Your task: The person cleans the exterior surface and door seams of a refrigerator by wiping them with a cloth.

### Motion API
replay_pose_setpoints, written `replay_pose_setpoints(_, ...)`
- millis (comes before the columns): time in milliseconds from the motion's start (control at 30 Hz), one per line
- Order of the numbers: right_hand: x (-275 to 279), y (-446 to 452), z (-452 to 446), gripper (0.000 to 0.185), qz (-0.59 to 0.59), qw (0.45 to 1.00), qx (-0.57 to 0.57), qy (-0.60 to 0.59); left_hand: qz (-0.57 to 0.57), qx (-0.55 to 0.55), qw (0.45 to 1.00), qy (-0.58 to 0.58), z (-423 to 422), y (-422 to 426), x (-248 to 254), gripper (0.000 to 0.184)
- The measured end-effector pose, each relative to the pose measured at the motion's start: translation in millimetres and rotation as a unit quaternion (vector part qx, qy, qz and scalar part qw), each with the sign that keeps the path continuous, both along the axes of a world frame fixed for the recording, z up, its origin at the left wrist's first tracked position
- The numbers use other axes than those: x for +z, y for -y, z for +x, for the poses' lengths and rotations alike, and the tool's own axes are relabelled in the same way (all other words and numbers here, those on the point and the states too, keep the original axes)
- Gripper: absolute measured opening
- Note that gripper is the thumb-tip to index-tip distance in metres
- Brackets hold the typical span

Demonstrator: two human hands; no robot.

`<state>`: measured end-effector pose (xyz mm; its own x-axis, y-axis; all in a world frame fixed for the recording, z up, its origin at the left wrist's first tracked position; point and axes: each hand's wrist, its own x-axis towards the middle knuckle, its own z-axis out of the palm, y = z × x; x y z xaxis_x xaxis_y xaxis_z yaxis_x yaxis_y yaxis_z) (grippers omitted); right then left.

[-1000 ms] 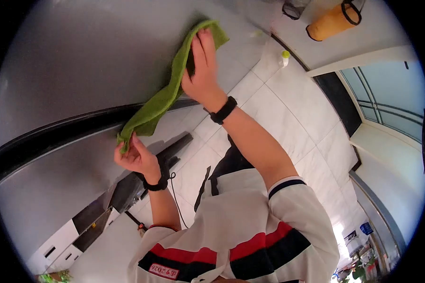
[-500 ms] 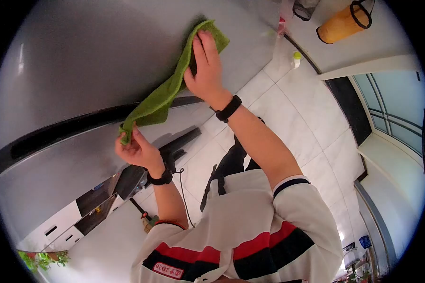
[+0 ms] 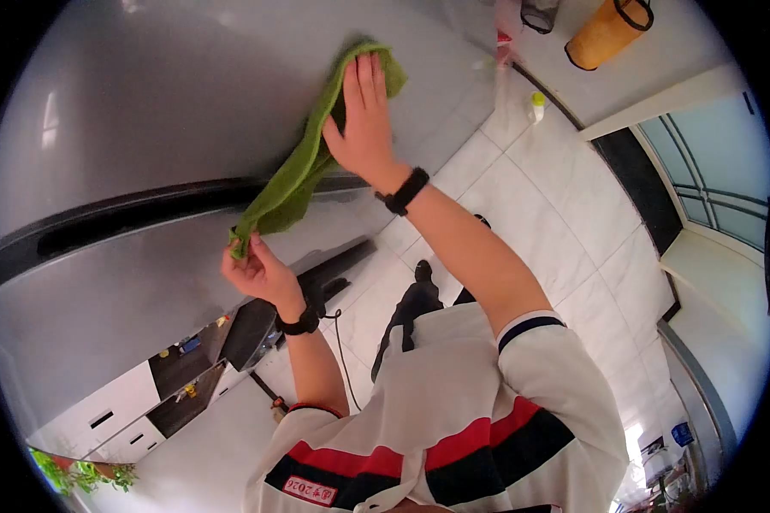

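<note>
A long green cloth (image 3: 295,175) lies slantwise over a glossy grey panel (image 3: 180,103) and crosses its dark recessed groove (image 3: 128,218). On the cloth's upper part rests my right hand (image 3: 364,120), its fingers stretched out flat and its thumb apart. My left hand (image 3: 261,272) pinches the cloth's lower end between thumb and fingers, beneath the groove. Both wrists wear black bands. The cloth hides the part of the panel behind it.
White floor tiles (image 3: 565,214) extend to the right, with a yellow-capped bottle (image 3: 536,109) on them. An orange cylindrical bag (image 3: 607,36) is at the upper right. Drawers (image 3: 103,415) and plants (image 3: 85,473) show at lower left. A dark cable (image 3: 342,346) hangs near my left forearm.
My left hand and the cloth's lower end have shifted slightly right. My right hand stays at nearly the same spot, its fingers now straighter. The view has shifted, showing more of the legs and feet.
</note>
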<state>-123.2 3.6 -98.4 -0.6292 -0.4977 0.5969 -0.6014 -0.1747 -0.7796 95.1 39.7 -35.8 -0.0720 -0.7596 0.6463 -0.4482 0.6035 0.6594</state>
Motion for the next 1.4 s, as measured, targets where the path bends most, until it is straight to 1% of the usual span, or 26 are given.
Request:
replay_pose_setpoints(100, 46, 15, 8, 0.083, -0.008, 0.997, -0.021, -0.071, -0.022, -0.005, 0.999, -0.023, 18, 5, 3, 0.025)
replay_pose_setpoints(200, 104, 30, 24, 0.086, -0.088, 0.987, -0.026, -0.13, -0.049, 0.012, 0.998, -0.042, 29, 11, 17, 0.025)
replay_pose_setpoints(300, 114, 37, 29, 0.088, -0.127, 0.984, -0.053, -0.11, -0.06, 0.016, 0.996, -0.071, 35, 15, 27, 0.026)
replay_pose_setpoints(400, 93, 43, 30, 0.089, -0.086, 0.993, -0.044, -0.067, -0.058, -0.007, 0.996, -0.071, 45, 20, 20, 0.028)
replay_pose_setpoints(433, 82, 45, 29, 0.091, -0.077, 0.993, -0.059, -0.069, -0.056, -0.019, 0.996, -0.063, 49, 21, 17, 0.029)
replay_pose_setpoints(533, 36, 56, 34, 0.092, -0.107, 0.985, -0.125, -0.049, -0.031, -0.056, 0.997, -0.048, 56, 25, 7, 0.03)
replay_pose_setpoints(567, 23, 50, 39, 0.091, -0.077, 0.99, -0.115, -0.028, -0.02, -0.067, 0.997, -0.043, 59, 25, 5, 0.031)
replay_pose_setpoints(667, -24, 43, 53, 0.087, -0.05, 0.993, -0.107, -0.013, 0.028, -0.094, 0.994, -0.056, 60, 22, -3, 0.032)
replay_pose_setpoints(700, -31, 36, 60, 0.082, -0.031, 0.996, -0.087, 0.02, 0.042, -0.094, 0.993, -0.054, 63, 21, -5, 0.032)
replay_pose_setpoints(800, -52, 25, 75, 0.082, -0.011, 0.995, -0.061, 0.081, 0.068, -0.105, 0.991, -0.043, 72, 19, -14, 0.033)
replay_pose_setpoints(867, -57, 21, 83, 0.083, 0.002, 0.994, -0.065, 0.092, 0.068, -0.125, 0.989, -0.031, 77, 20, -14, 0.033)
replay_pose_setpoints(933, -47, 16, 85, 0.084, 0.038, 0.992, -0.064, 0.098, 0.077, -0.116, 0.99, -0.033, 79, 18, -12, 0.034)
replay_pose_setpoints(967, -42, 16, 86, 0.084, 0.033, 0.994, -0.069, 0.079, 0.081, -0.111, 0.99, -0.035, 80, 17, -11, 0.034)
replay_pose_setpoints(1033, -20, 19, 89, 0.082, 0.024, 0.996, -0.076, 0.045, 0.047, -0.117, 0.992, -0.028, 79, 18, -7, 0.037)
replay_pose_setpoints(1167, 46, 28, 81, 0.079, -0.033, 0.995, -0.084, -0.041, 0.009, -0.095, 0.995, -0.031, 74, 18, 6, 0.042)
replay_pose_setpoints(1267, 87, 31, 71, 0.079, -0.082, 0.99, -0.085, -0.08, -0.031, -0.113, 0.992, -0.039, 70, 25, 11, 0.043)
replay_pose_setpoints(1333, 98, 36, 64, 0.082, -0.108, 0.986, -0.085, -0.094, -0.034, -0.11, 0.993, -0.029, 65, 24, 12, 0.043)
replay_pose_setpoints(1367, 93, 37, 59, 0.084, -0.084, 0.986, -0.086, -0.112, -0.037, -0.108, 0.993, -0.023, 62, 24, 12, 0.043)
replay_pose_setpoints(1400, 86, 41, 56, 0.084, -0.093, 0.986, -0.09, -0.104, -0.022, -0.111, 0.993, -0.034, 61, 23, 11, 0.043)
